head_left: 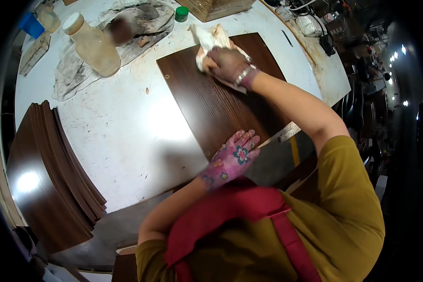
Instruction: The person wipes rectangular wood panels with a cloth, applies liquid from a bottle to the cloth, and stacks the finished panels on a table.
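Observation:
A dark brown wood-grain board point(207, 103) lies flat on the white table. My left hand point(237, 152), in a pink flower-patterned glove, rests on its near edge with the fingers stretched out. Toward the board's far side, my right hand point(228, 65) presses a crumpled white cloth point(209, 35) with brownish stains onto the surface. That hand looks gloved too, and a metal band circles its wrist. Part of the cloth is hidden under my palm and fingers. Small round fittings show near the board's left corners.
At left stands a stack of dark brown panels point(47, 174). Beyond it a large plastic jar point(96, 49) and a dark blurred container point(121, 29) sit on a stained rag point(68, 77). A green lid point(182, 13) and a cardboard box point(216, 8) are at the back.

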### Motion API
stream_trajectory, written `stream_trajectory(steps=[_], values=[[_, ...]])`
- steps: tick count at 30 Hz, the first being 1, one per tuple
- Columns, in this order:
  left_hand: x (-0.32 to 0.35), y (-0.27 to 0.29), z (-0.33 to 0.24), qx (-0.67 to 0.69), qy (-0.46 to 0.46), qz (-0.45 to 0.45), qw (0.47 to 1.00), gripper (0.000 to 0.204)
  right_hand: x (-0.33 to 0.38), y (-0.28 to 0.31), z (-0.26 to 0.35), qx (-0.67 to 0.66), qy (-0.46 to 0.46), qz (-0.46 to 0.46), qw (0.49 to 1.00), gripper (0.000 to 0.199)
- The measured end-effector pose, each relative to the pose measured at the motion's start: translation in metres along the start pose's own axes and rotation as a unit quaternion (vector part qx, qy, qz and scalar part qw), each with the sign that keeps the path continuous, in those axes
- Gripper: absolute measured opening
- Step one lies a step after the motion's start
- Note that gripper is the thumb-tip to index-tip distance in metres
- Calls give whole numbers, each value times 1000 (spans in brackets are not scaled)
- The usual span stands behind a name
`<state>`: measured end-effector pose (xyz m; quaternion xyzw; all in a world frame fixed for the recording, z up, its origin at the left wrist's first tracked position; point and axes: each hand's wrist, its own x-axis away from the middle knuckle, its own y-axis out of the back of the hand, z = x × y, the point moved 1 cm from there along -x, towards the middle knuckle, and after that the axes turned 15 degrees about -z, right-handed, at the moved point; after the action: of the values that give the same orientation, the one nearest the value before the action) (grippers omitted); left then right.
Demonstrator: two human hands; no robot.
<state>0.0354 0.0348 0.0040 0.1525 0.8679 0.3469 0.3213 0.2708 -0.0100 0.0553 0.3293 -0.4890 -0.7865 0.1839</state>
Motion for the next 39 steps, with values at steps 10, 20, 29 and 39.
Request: stream_trajectory(steps=[10, 20, 29, 39], values=[[2, -4, -4, 30, -8, -36, 999, 30, -6, -2, -23, 33, -107, -44, 993, 18], [10, -18, 3, 48, 52, 3, 998, 34, 21, -13, 31, -105, 65, -17, 992, 12], [5, -6, -1, 21, 36, 21, 999, 31, 112, 42, 29, 10, 126, 53, 991, 36], [0, 8, 1, 21, -27, -11, 999, 31, 114, 46, 46, 23, 90, 108, 990, 41]])
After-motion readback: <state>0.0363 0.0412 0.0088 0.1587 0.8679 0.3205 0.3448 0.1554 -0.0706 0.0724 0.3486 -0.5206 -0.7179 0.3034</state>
